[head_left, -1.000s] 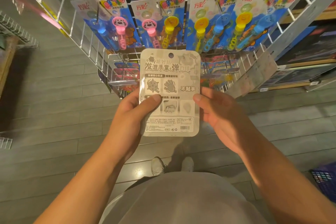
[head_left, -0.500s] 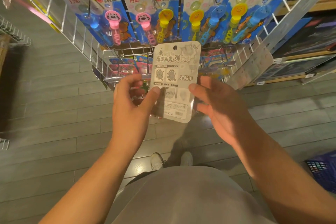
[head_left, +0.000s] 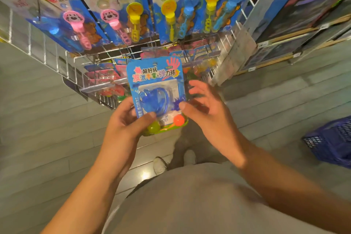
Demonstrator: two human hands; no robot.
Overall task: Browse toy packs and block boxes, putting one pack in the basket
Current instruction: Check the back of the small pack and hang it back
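I hold a blue blister toy pack (head_left: 155,80) in front of me, its printed front facing me, with a blue sticky hand, a green ball and an orange ball under the plastic. My left hand (head_left: 129,121) grips its lower left corner, thumb on the front. My right hand (head_left: 205,108) is at the pack's right edge with fingers spread; only the thumb tip touches it. A blue plastic basket (head_left: 330,144) stands on the floor at the far right.
A white wire rack (head_left: 76,59) in front holds rows of bubble wand packs (head_left: 125,13) and more toy packs lower down. Wooden shelves with flat boxes (head_left: 303,15) run along the right. Grey plank floor lies below, with my shoes visible.
The pack has been turned over from its grey printed back to its coloured front. My right hand has loosened from the pack and its fingers have spread.
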